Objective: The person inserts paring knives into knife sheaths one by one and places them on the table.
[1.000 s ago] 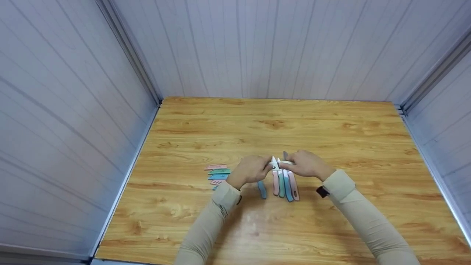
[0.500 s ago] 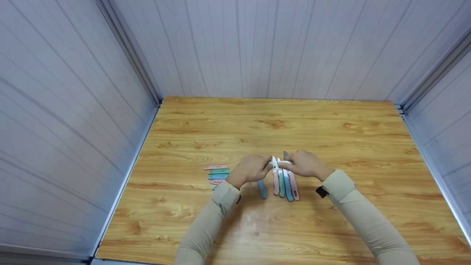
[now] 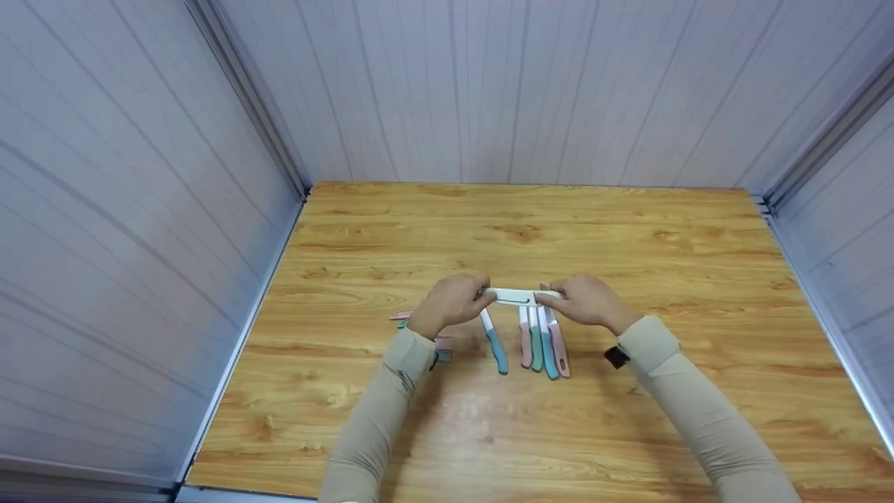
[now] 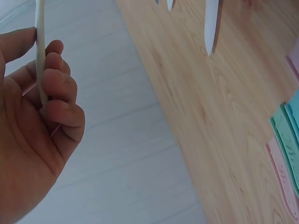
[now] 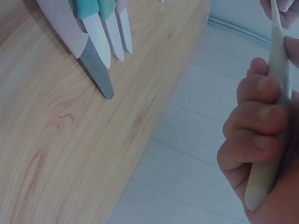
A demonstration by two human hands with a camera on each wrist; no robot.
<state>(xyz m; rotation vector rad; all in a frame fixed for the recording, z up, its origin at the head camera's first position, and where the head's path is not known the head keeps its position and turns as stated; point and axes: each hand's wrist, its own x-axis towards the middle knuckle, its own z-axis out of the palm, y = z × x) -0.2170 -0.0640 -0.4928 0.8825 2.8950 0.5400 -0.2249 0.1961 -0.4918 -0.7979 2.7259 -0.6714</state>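
Observation:
My left hand pinches the far end of a flat white knife sheath, which shows a thin dark line and a small hook mark. In the left wrist view the sheath stands edge-on between thumb and fingers. My right hand grips the pale handle of the white knife, its fingers curled round it. Knife and sheath form one level piece between the hands, above the table; the blade is hidden. Below lie a blue-handled knife and a row of pink, green and blue knives.
On the wooden table, pink, green and blue sheaths lie at the left, partly hidden by my left arm in the head view. A grey-bladed pink knife ends the row. Pale panel walls enclose the back and sides.
Both hands have lifted away from the row of knives with the white knife and sheath. The left hand has moved leftward and up, uncovering the blue knife's blade and more of the sheath.

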